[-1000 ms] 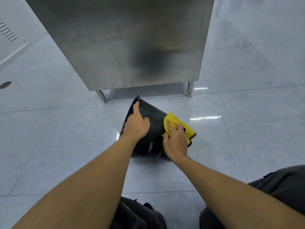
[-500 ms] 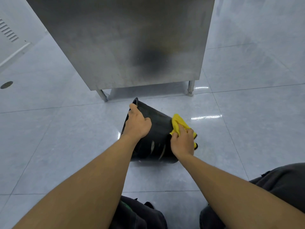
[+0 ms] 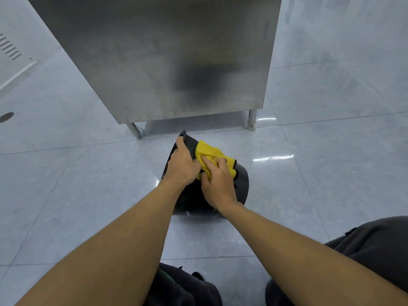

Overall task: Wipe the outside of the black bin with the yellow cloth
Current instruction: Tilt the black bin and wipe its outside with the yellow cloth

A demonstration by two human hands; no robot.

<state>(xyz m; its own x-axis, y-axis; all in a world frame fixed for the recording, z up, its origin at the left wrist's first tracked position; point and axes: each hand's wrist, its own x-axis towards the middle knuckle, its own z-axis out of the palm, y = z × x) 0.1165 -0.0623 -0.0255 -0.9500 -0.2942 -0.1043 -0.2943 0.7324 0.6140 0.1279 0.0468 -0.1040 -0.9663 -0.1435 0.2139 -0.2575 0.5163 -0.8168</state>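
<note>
The black bin lies tipped on the grey tiled floor in front of me, its rim pointing away toward the steel cabinet. My left hand grips the bin at its far rim and holds it steady. My right hand presses the yellow cloth flat against the upper side of the bin, right beside my left hand. Much of the bin's near side is hidden under both hands and wrists.
A stainless steel cabinet on short legs stands just beyond the bin. A round floor drain sits at the far left. My dark trousered knees are at the bottom edge.
My right hand slid the yellow cloth from the bin's right side up and left across its top, ending next to my left hand. The left hand kept its grip on the rim.
</note>
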